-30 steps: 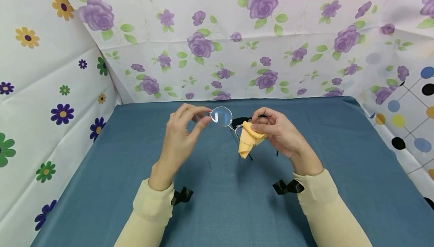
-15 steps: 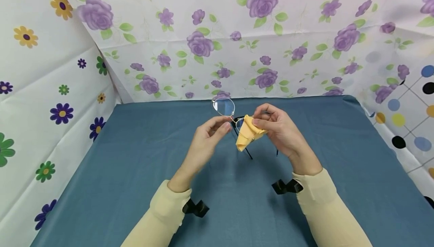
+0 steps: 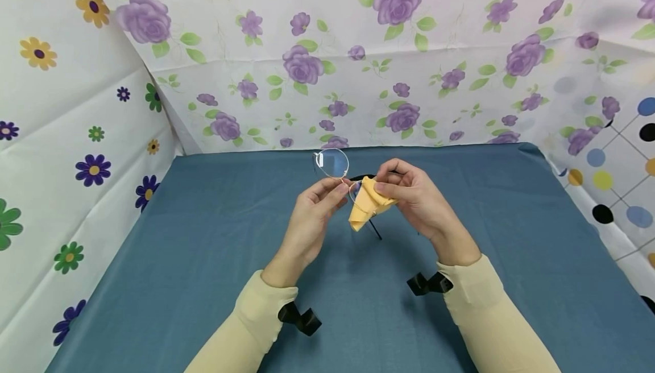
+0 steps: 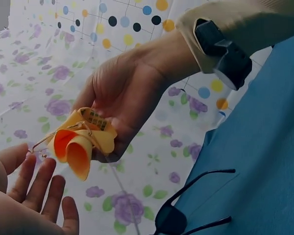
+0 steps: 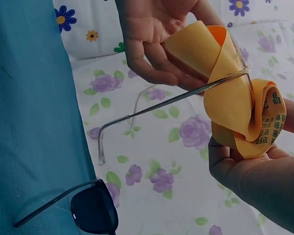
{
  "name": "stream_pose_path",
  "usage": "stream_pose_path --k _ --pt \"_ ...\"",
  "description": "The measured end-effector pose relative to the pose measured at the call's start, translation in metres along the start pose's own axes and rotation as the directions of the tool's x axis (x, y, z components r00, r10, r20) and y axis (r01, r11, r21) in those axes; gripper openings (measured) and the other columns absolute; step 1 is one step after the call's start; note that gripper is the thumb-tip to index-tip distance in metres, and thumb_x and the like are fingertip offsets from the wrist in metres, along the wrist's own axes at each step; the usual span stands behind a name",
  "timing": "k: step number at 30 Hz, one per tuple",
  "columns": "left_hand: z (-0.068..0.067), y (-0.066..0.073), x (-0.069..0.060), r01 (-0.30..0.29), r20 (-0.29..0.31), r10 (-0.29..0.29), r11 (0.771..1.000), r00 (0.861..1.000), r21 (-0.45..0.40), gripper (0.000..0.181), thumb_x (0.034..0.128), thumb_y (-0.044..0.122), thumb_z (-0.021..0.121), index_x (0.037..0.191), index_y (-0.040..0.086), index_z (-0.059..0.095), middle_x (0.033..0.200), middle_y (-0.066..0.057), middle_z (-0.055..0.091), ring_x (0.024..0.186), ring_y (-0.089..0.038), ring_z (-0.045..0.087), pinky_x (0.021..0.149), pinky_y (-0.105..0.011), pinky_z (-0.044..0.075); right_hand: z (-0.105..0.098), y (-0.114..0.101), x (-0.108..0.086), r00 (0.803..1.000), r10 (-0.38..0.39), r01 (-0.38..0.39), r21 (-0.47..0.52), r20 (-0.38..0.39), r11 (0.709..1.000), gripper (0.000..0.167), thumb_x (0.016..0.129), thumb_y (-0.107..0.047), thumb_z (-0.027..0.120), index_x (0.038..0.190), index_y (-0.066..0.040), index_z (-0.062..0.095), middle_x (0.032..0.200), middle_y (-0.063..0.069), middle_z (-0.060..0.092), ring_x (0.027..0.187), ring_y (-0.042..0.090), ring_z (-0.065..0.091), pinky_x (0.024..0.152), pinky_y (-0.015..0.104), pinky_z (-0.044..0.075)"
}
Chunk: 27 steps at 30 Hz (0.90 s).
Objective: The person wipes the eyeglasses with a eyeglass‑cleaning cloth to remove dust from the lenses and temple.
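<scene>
The eyeglasses (image 3: 333,165) are held raised over the counter (image 3: 204,219), near the centre of the frame in the head view. One round lens is exposed; the other is partly covered by a yellow cloth (image 3: 365,205). Left hand (image 3: 309,222): the grip is a thumb-and-finger pinch on the eyeglasses at the bridge, between the lenses. This point of hold probably steadies the frame and leaves the exposed lens untouched. Right hand (image 3: 419,205): the grip grasps the yellow cloth, folded over the covered lens. The fold presumably keeps bare fingertips off the lens and lays fabric against it.

Materials: the eyeglasses have thin, metal-looking rims and slender temples with translucent bent tips. The yellow cloth is soft and pliable, formed into loose curls, with dark printed characters on one flap. Sunglasses (image 5: 95,208), lower left of the right wrist view, have dark lenses and narrow black temples; they rest on the counter beyond the hands, apparently set aside. The counter covering is matt blue fabric, lightly creased. A floral sheet (image 3: 348,94) hangs across the upper frame
</scene>
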<state>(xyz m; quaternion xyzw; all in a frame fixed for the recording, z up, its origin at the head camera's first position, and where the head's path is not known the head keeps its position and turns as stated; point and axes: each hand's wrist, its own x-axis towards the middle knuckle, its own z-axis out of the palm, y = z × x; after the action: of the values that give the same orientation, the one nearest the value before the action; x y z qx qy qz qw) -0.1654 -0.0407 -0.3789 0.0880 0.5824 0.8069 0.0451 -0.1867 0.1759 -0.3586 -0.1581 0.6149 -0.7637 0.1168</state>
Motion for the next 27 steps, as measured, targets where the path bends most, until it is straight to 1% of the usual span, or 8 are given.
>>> stream_pose_path --k 2,5,12,15,18,22,25,27 --pt "0.0004 -0.0010 0.0001 -0.004 -0.014 0.003 0.999 1.000 -0.038 0.013 0.1046 0.013 0.065 0.114 0.005 0.071 0.124 -0.011 0.072 0.123 -0.023 0.064 0.114 -0.047 0.043 0.0007 0.0008 0.0006 1.000 -0.001 0.001 -0.002 0.004 1.000 0.013 0.101 0.003 0.062 0.107 -0.008 0.059 0.094 0.004 0.070 0.085 0.017 0.066 0.078 0.028 0.054" --pt "-0.0004 -0.0010 0.0000 -0.007 -0.013 0.006 0.997 1.000 -0.071 0.010 0.1046 0.012 0.065 0.109 0.007 0.073 0.122 -0.008 0.074 0.125 -0.025 0.063 0.115 -0.045 0.043 0.0008 0.0020 0.0015 1.000 0.000 0.000 -0.001 0.012 1.000 0.013 0.101 0.003 0.062 0.108 -0.007 0.059 0.094 0.004 0.070 0.084 0.017 0.066 0.077 0.028 0.055" --pt "-0.0028 0.0006 -0.0011 0.029 0.012 -0.028 0.990 1.000 -0.140 0.014 0.1041 0.008 0.065 0.106 0.008 0.078 0.117 -0.006 0.076 0.119 -0.022 0.065 0.118 -0.054 0.037 -0.0011 0.0047 0.0023 0.999 0.002 -0.003 0.018 0.037 1.000 0.014 0.101 0.004 0.060 0.107 -0.008 0.060 0.094 0.002 0.069 0.085 0.015 0.065 0.078 0.028 0.054" --pt "-0.0025 0.0010 -0.0015 0.035 0.016 -0.033 0.988 0.999 -0.148 0.014 0.1038 0.007 0.065 0.106 0.009 0.079 0.117 -0.006 0.076 0.120 -0.023 0.065 0.118 -0.053 0.037 -0.0009 0.0046 0.0015 0.999 0.011 -0.012 0.023 0.039 1.000 0.014 0.101 0.004 0.060 0.108 -0.008 0.060 0.095 0.003 0.069 0.085 0.015 0.065 0.079 0.027 0.054" --pt "-0.0026 0.0008 -0.0017 0.029 0.018 -0.026 0.991 0.999 -0.134 0.013 0.1032 0.008 0.066 0.105 0.009 0.079 0.117 -0.006 0.076 0.125 -0.027 0.063 0.117 -0.050 0.039 -0.0004 0.0039 0.0006 0.999 0.019 -0.020 0.020 0.037 1.000 0.014 0.101 0.004 0.060 0.109 -0.008 0.059 0.096 0.003 0.069 0.085 0.016 0.065 0.078 0.028 0.054" --pt "-0.0026 0.0003 -0.0022 0.016 0.034 -0.014 0.997 0.999 -0.071 0.012 0.1030 0.009 0.067 0.105 0.010 0.078 0.117 -0.006 0.076 0.126 -0.028 0.063 0.115 -0.047 0.043 0.0003 0.0027 -0.0003 0.998 0.023 -0.023 -0.008 0.051 1.000 0.014 0.102 0.001 0.062 0.112 -0.008 0.059 0.096 0.003 0.070 0.084 0.016 0.063 0.078 0.029 0.053" --pt "-0.0022 0.0001 -0.0021 -0.001 0.045 0.002 1.000 0.999 -0.026 0.011 0.1031 0.008 0.066 0.105 0.009 0.077 0.116 -0.005 0.077 0.122 -0.025 0.065 0.114 -0.049 0.043 0.0009 0.0021 -0.0005 0.998 0.020 -0.018 -0.037 0.061 0.999 0.015 0.102 -0.002 0.063 0.115 -0.007 0.058 0.095 0.003 0.070 0.083 0.017 0.061 0.076 0.030 0.051" --pt "-0.0017 0.0002 -0.0019 -0.014 0.048 0.015 1.000 0.999 -0.017 0.011 0.1031 0.008 0.066 0.106 0.008 0.077 0.116 -0.005 0.077 0.121 -0.024 0.065 0.114 -0.051 0.042 0.0012 0.0020 -0.0004 0.998 0.017 -0.015 -0.046 0.060 0.999 0.015 0.102 -0.002 0.063 0.115 -0.007 0.058 0.095 0.003 0.070 0.082 0.017 0.060 0.075 0.030 0.051"
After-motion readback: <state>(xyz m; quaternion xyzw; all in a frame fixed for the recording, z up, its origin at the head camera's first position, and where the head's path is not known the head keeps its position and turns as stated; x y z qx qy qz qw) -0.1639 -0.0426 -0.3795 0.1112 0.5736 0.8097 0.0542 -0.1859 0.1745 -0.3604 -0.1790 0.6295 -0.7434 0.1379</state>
